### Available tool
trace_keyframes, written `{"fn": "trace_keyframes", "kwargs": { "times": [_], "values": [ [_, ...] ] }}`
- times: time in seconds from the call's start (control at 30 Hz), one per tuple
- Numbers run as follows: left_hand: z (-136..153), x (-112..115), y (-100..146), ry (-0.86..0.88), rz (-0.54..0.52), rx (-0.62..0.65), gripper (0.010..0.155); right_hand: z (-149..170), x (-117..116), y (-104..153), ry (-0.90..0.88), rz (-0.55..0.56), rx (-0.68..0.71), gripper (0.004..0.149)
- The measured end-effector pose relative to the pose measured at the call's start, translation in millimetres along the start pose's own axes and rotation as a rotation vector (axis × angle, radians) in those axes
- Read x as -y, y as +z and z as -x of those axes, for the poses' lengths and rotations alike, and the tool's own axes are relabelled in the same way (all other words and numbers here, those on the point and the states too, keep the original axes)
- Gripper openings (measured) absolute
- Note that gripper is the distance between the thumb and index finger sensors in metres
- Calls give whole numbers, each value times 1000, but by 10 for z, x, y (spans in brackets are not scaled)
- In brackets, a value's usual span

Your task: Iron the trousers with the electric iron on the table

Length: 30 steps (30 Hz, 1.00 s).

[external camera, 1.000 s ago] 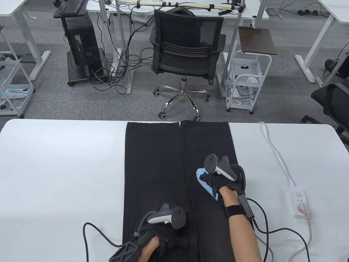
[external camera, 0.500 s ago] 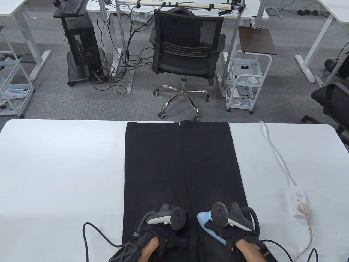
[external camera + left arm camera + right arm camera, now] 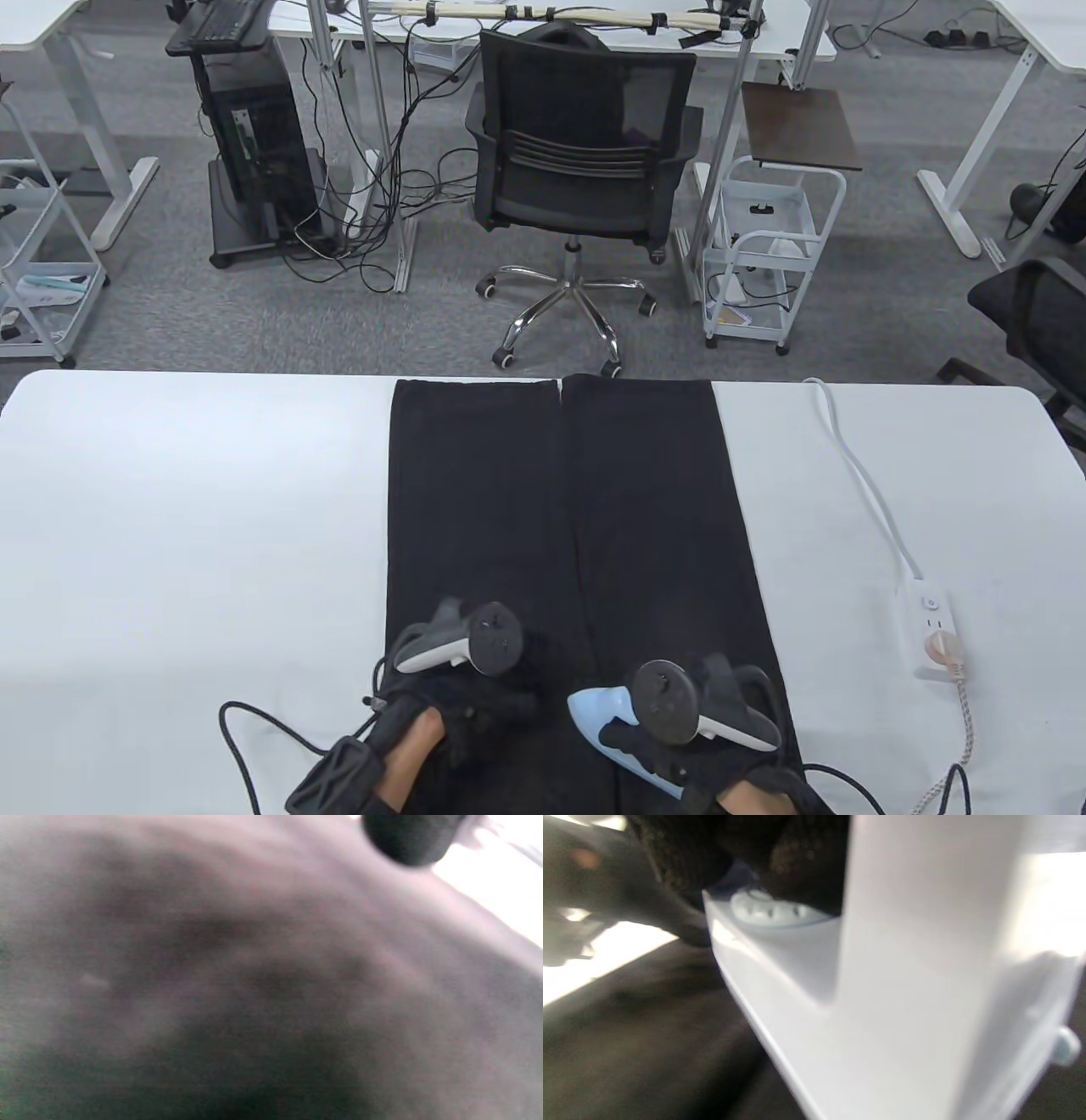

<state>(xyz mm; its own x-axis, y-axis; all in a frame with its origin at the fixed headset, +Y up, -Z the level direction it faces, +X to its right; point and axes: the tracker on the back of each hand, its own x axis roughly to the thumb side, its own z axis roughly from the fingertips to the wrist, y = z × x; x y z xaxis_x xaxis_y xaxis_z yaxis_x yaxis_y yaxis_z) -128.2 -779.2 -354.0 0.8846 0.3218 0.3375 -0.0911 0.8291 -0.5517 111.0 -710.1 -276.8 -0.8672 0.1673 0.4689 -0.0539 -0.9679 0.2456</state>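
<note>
The black trousers [image 3: 560, 543] lie flat down the middle of the white table [image 3: 187, 526], legs side by side, hems at the far edge and the waist end at the bottom of the frame.

The right hand [image 3: 721, 747], at lower right of centre in the table view, grips the handle of the pale blue iron [image 3: 607, 722], fingers curled around it. The iron sits on the right trouser leg with its tip pointing to the upper left. In the right wrist view the iron's pale body fills the frame, dark gloved fingers [image 3: 797, 857] closed over its top and dark cloth beneath it.

The left hand [image 3: 458, 679] rests on the left trouser leg, just left of the iron. Whether its fingers lie spread I cannot tell. The left wrist view is a blur of dark cloth.

A white power strip [image 3: 931, 632] lies at the table's right.
</note>
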Motion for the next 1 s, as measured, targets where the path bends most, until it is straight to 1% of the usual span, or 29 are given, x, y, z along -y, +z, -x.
{"fn": "trace_keyframes", "kwargs": {
  "times": [0.07,0.13,0.23,0.27,0.37,0.4,0.43,0.47,0.5,0.53,0.6,0.67,0.73,0.83,1.0],
  "values": [
    [271,-92,127,31,-21,-54,96,-334,50,-55,26,2,84,60],
    [527,-128,242,35,-18,-118,96,-615,11,-140,47,-4,147,60],
    [801,-88,338,36,7,-203,97,-897,-148,-308,69,-47,201,60],
    [892,-50,357,28,18,-225,97,-974,-237,-387,77,-71,209,61],
    [1078,69,367,12,39,-273,95,-1090,-464,-572,109,-117,201,61],
    [1113,104,361,14,49,-275,95,-1102,-509,-619,120,-132,194,61],
    [1157,117,363,46,50,-244,95,-1108,-535,-664,129,-146,189,62],
    [1177,121,365,90,29,-235,95,-1118,-518,-707,145,-165,187,62],
    [1192,130,359,121,24,-239,94,-1099,-515,-757,134,-150,194,63],
    [1188,137,352,119,32,-237,94,-1094,-520,-842,139,-129,166,63],
    [1187,125,342,104,46,-236,94,-1068,-485,-991,222,-73,140,62],
    [1187,130,337,106,43,-235,94,-986,-429,-1225,173,-73,97,62],
    [1192,135,334,108,46,-232,94,-919,-374,-1431,170,-56,63,62],
    [1187,129,340,114,51,-225,94,-780,-257,-1849,146,-49,-6,62],
    [1189,128,345,124,50,-219,94,-560,-106,-2360,103,-32,-138,62]
  ]
}}
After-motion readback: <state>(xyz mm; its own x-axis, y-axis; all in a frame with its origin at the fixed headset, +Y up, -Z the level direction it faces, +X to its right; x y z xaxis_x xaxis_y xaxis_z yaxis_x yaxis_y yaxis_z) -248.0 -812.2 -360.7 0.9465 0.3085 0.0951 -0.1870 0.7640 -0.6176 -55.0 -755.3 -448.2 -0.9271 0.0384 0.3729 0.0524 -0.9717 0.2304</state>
